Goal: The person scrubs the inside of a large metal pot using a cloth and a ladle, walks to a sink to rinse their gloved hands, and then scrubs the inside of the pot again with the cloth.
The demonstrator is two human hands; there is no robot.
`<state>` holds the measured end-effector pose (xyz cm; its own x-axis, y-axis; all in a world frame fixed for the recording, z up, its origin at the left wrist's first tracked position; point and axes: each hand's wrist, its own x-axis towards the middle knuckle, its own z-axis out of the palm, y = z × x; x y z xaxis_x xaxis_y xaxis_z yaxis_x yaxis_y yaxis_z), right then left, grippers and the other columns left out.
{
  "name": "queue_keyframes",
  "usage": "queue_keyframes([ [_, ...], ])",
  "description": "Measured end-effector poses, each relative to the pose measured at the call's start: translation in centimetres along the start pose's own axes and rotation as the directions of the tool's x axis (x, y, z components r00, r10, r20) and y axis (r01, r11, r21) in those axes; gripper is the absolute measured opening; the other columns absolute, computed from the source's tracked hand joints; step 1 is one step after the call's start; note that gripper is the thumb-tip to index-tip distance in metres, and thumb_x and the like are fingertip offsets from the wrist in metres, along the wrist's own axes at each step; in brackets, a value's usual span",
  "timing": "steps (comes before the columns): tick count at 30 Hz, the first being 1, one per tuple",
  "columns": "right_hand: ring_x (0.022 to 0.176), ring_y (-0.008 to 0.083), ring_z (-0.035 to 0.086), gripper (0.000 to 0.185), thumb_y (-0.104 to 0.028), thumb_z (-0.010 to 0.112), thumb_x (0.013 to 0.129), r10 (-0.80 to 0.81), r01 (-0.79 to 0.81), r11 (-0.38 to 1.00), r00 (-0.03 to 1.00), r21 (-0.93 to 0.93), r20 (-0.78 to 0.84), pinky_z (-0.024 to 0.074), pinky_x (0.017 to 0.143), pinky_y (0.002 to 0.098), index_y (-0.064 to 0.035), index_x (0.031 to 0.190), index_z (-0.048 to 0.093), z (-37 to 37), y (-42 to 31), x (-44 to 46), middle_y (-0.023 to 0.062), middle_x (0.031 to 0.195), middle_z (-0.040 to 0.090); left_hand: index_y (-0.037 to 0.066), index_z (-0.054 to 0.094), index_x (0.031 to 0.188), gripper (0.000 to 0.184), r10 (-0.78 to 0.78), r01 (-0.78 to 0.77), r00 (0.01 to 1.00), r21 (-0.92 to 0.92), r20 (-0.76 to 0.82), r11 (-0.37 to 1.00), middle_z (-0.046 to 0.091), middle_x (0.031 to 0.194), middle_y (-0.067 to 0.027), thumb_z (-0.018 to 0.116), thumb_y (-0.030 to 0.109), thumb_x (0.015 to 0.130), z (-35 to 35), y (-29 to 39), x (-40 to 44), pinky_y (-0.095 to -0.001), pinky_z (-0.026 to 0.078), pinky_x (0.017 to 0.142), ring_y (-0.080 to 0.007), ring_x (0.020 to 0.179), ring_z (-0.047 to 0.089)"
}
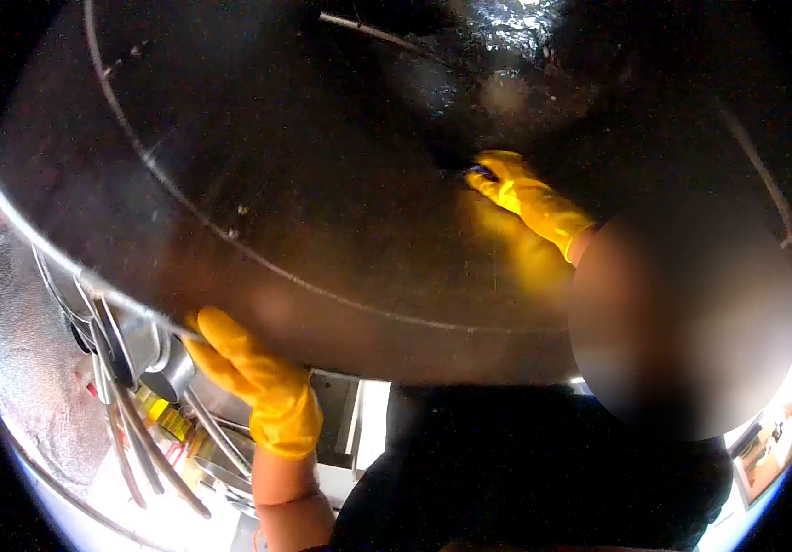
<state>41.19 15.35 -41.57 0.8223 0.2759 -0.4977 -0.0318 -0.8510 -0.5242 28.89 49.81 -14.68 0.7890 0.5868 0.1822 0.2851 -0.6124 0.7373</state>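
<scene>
A large, dark, curved metal surface (322, 212) with a pale rim fills the upper view. My left hand (258, 382), in a yellow rubber glove, is at the rim on the lower left, its thumb and fingers closed over the edge. My right hand (525, 198), gloved the same way, reaches over the dark metal right of centre. Its fingers are curled around a small dark bluish-purple thing (482, 171), mostly hidden, whose kind I cannot make out. A yellow reflection of that glove shows on the metal just below it.
Several long-handled metal utensils (143, 442) hang or stand below the rim at the left, close to my left hand. A yellow-labelled item (168, 419) is behind them. Wet, shiny patches (511, 28) glint at the top. A blurred disc covers the right side.
</scene>
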Motion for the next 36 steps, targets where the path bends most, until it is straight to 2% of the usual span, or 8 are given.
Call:
queue_keyframes([
  [5,0.112,0.0367,0.052,0.046,-0.044,0.054,0.089,0.0,-0.035,0.996,0.917,-0.08,-0.399,0.0413,0.098,0.0452,-0.0053,0.112,0.062,3.9,-12.1,-5.5,0.0181,0.117,0.06,-0.002,0.034,0.139,0.05,0.231,-0.227,0.97,-0.057,0.076,0.972,0.045,0.135,-0.0133,0.043,0.03,0.102,-1.6,-0.6,2.0,-0.0304,0.032,0.104,-0.0196,0.12,0.044],
  [6,0.119,0.0342,0.049,0.052,-0.048,0.052,0.09,0.189,-0.187,0.973,0.982,0.138,0.0,0.0351,0.106,0.0419,-0.0058,0.119,0.059,-1.2,-17.5,-6.4,0.0174,0.126,0.056,-0.002,0.035,0.138,0.049,0.214,-0.207,0.975,-0.107,0.061,0.973,0.044,0.135,-0.0138,0.042,0.03,0.102,0.0,0.3,1.1,-0.0301,0.032,0.104,-0.0196,0.119,0.044],
  [13,0.11,0.0424,0.052,0.039,-0.027,0.056,0.089,0.122,0.431,0.438,0.841,0.789,-0.527,0.0401,0.098,0.0448,-0.0035,0.121,0.057,-4.6,-36.4,-11.2,0.0223,0.116,0.059,0.001,0.044,0.132,0.045,-0.05,0.125,0.989,-0.61,0.138,0.783,0.055,0.124,-0.0134,0.056,0.025,0.096,1.1,4.9,2.3,-0.0355,0.043,0.094,-0.0236,0.106,0.053],
  [19,0.107,0.0363,0.057,0.039,-0.03,0.061,0.085,-0.17,0.182,0.983,0.959,0.03,-0.225,0.0445,0.095,0.0439,-0.0064,0.115,0.063,-2.8,-15.9,-23.8,0.0167,0.114,0.062,0.0,0.05,0.126,0.044,0.003,0.041,0.997,-0.576,0.074,0.816,0.058,0.122,-0.0102,0.062,0.026,0.092,1.0,4.7,2.2,-0.0316,0.043,0.091,-0.0199,0.104,0.054],
  [21,0.111,0.0348,0.055,0.041,-0.035,0.058,0.085,-0.031,0.04,0.895,0.999,-0.445,0.027,0.0433,0.095,0.0435,-0.0087,0.116,0.063,-12.1,-10.8,-27.5,0.0144,0.117,0.061,0.0,0.051,0.126,0.045,-0.002,0.051,0.996,-0.58,0.085,0.813,0.058,0.122,-0.0101,0.062,0.028,0.092,1.0,4.5,2.0,-0.0313,0.042,0.091,-0.0197,0.104,0.053],
  [25,0.089,0.0359,0.062,0.023,-0.033,0.064,0.077,0.086,-0.18,0.565,0.984,-0.805,-0.159,0.0488,0.079,0.0461,-0.0116,0.083,0.069,-21.5,-0.8,-27.3,0.0134,0.09,0.067,0.002,0.047,0.132,0.049,-0.045,0.105,0.992,-0.556,0.121,0.825,0.055,0.126,-0.0123,0.059,0.029,0.094,0.6,4.7,1.9,-0.0325,0.04,0.094,-0.0213,0.108,0.052],
  [32,0.116,0.0372,0.052,0.046,-0.04,0.055,0.085,0.02,-0.041,0.992,0.984,-0.116,-0.177,0.0427,0.099,0.0427,-0.0018,0.11,0.062,-3.3,-14.4,-25.0,0.0199,0.122,0.058,0.002,0.024,0.146,0.051,0.133,0.074,0.974,-0.811,0.184,0.58,0.041,0.142,-0.012,0.043,0.017,0.101,1.4,0.1,1.5,-0.0257,0.028,0.108,-0.0183,0.129,0.041],
  [36,0.129,0.0379,0.039,0.048,-0.03,0.05,0.093,-0.071,0.282,0.8,0.921,0.529,-0.384,0.03,0.109,0.041,-0.0041,0.133,0.047,-3.9,-34.7,-17.8,0.0214,0.136,0.047,0.007,0.026,0.146,0.05,0.168,0.011,0.952,-0.576,0.255,0.817,0.034,0.148,-0.0076,0.038,0.026,0.102,0.1,1.0,2.0,-0.0314,0.032,0.107,-0.0216,0.13,0.039],
])
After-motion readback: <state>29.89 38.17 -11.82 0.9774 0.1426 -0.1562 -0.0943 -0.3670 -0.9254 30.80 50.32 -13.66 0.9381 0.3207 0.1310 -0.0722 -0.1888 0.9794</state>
